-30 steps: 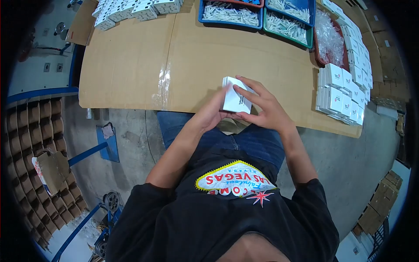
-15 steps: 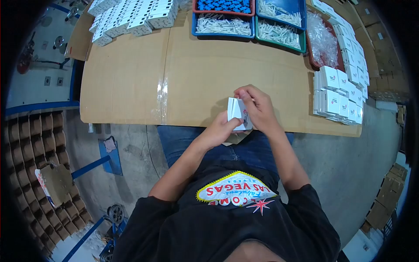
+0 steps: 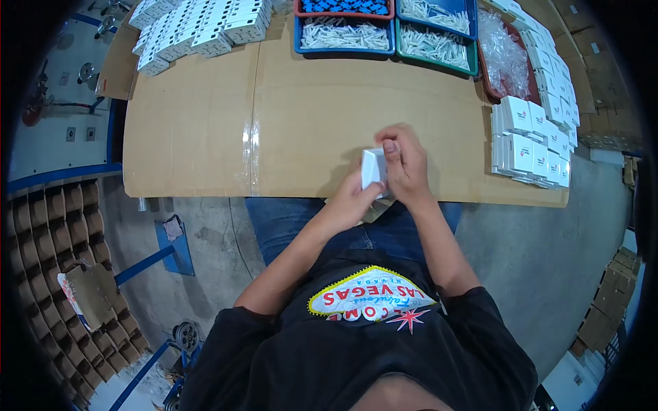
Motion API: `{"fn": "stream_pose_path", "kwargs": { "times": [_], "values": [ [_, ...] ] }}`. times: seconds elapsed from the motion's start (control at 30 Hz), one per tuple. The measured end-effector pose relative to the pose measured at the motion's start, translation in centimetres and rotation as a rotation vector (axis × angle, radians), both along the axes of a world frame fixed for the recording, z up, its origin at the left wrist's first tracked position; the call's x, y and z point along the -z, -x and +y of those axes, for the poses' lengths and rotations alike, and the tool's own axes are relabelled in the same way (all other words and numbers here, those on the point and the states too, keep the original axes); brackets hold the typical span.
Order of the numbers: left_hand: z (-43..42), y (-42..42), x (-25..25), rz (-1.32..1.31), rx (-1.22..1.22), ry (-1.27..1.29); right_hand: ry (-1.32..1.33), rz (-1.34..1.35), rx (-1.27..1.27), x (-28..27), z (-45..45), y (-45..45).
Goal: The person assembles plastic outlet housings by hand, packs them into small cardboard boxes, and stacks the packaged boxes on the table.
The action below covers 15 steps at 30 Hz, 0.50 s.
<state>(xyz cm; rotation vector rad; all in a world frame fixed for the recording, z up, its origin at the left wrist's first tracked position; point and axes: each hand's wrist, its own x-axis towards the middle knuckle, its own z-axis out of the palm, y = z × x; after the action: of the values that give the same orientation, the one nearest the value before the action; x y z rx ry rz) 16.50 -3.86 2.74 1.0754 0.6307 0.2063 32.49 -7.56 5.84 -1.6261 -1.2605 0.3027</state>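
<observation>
A small white box (image 3: 373, 168) is held between my two hands at the front edge of the cardboard-covered table (image 3: 308, 123). My left hand (image 3: 351, 198) grips its lower left side, with the thumb across the lower part of the box. Against the right side and upper corner is my right hand (image 3: 406, 164), its fingers curled and slightly blurred. The box is tilted, with a narrow side facing up, and its printed face is mostly hidden by my right hand.
White boxes (image 3: 524, 154) are stacked at the right. Trays of white sticks (image 3: 345, 35) and blue pieces (image 3: 346, 7) stand at the back, beside a red tray of clear plastic bags (image 3: 504, 58). More white boxes with black marks (image 3: 199, 31) fill the back left.
The box has turned from showing its printed face to showing a narrow side. My right hand has shifted from its upper face to its right side, with fingers now curled.
</observation>
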Motion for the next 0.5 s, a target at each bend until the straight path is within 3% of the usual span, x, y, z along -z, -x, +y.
{"fn": "stream_pose_path", "kwargs": {
  "times": [0.03,0.07,0.13,0.17,0.27,0.33,0.43,0.5],
  "values": [
    [-0.1,-0.3,0.1,-0.031,-0.177,0.013,-0.109,-0.101,0.072,-0.3,0.2,-0.2],
    [0.2,-0.3,0.2,-0.035,-0.169,0.011,-0.112,-0.105,0.080,-0.3,-0.2,-0.3],
    [1.6,-0.5,-0.9,-0.148,-0.423,0.014,0.093,0.652,0.036,0.2,-1.5,-0.3],
    [2.1,-0.5,-1.5,-0.252,-0.479,0.095,0.172,0.768,-0.014,0.2,-2.0,-0.5],
    [1.9,-0.3,-1.6,-0.264,-0.416,0.023,0.117,0.945,0.044,1.0,-2.9,0.2],
    [2.5,-0.1,-1.9,-0.196,-0.342,-0.039,0.059,0.980,0.069,0.2,-2.9,-0.1],
    [4.3,0.0,-3.0,-0.293,-0.416,-0.129,0.027,0.963,-0.030,-0.8,-3.5,-1.2],
    [4.9,0.4,-3.7,-0.318,-0.314,-0.168,0.103,0.803,-0.182,-1.4,-3.9,-1.3]
  ]
}}
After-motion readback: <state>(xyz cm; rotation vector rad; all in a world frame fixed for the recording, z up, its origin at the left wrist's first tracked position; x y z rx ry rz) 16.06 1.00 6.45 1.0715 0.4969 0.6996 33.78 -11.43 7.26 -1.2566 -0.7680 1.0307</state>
